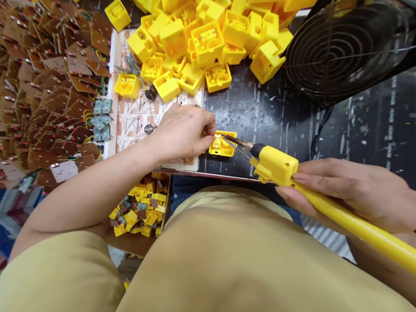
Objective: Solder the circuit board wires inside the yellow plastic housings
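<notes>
My right hand (pixel 366 193) is closed round the yellow handle of a soldering iron (pixel 278 163), which has a thin metal feed tube beside its tip. That tip reaches into a small open yellow plastic case (pixel 224 149) near the front edge of the bench. My left hand (pixel 186 131) is at the left side of this case, its thumb and fingers pinched together. What the pinch holds, if anything, is hidden. Small round dark parts (pixel 150 92) lie behind and to the left of the left hand.
Many yellow cases (pixel 208 41) are heaped at the back of the black bench (pixel 256 115). A fan with a wire guard (pixel 332 56) stands at the right. Brown circuit boards (pixel 34 85) cover the left side. Below the edge sits a box of yellow pieces (pixel 142 208).
</notes>
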{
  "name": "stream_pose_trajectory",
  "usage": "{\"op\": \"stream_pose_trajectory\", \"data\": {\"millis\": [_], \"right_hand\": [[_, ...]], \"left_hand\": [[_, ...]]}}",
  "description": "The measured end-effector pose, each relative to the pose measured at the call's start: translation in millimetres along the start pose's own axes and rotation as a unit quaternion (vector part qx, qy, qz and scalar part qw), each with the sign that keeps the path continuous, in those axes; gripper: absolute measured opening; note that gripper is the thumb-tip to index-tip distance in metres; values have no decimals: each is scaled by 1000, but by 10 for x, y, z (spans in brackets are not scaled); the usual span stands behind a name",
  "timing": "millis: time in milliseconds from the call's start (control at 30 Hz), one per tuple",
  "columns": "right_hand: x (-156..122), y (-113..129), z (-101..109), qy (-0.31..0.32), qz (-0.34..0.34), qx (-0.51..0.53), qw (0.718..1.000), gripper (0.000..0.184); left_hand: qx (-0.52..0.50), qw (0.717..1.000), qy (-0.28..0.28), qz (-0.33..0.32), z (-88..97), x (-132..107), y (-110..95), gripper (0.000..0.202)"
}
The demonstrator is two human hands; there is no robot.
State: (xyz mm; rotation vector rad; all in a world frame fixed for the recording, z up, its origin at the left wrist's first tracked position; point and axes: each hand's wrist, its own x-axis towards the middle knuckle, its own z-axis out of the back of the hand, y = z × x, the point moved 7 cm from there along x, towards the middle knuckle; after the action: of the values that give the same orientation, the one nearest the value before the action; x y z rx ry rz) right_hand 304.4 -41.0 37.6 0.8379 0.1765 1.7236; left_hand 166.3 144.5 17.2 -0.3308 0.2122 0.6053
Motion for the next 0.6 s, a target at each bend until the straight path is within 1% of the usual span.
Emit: {"op": "stream_pose_trajectory", "data": {"millis": [67,100,167,233,267,333,367,400,467,533,567,600], "right_hand": [[58,19,-13,20,9,-7,1000,3],[89,47,-13,25,25,-8,999,3],[153,147,24,10,73,-12,997,13],[213,243,52,10,96,-13,995,21],[241,264,57,23,86,-11,996,21],[273,251,74,52,41,-9,998,17],[273,240,103,53,31,-9,998,15],[267,215,147,41,24,-13,999,14],[232,170,219,17,42,-25,999,11],[186,93,217,25,45,-36,998,2],[164,34,198,35,26,-40,998,5],[142,-21,180,42,2,-43,998,13]], "left_hand": [[3,1000,4,-1,4,1,-9,22],[4,1000,5,0,5,3,-10,23],[6,1000,5,3,5,10,-11,22],[6,1000,6,5,2,19,-12,21],[6,1000,5,3,3,24,-14,21],[2,1000,-3,-3,12,30,-21,20],[0,1000,-7,-7,14,32,-22,20],[-1,1000,-8,-9,13,33,-21,20],[-1,1000,-9,-12,5,36,-16,20],[-3,1000,-12,-15,1,40,-14,20],[-4,1000,-16,-16,2,42,-16,21],[-4,1000,-17,-18,5,43,-19,21]]}}
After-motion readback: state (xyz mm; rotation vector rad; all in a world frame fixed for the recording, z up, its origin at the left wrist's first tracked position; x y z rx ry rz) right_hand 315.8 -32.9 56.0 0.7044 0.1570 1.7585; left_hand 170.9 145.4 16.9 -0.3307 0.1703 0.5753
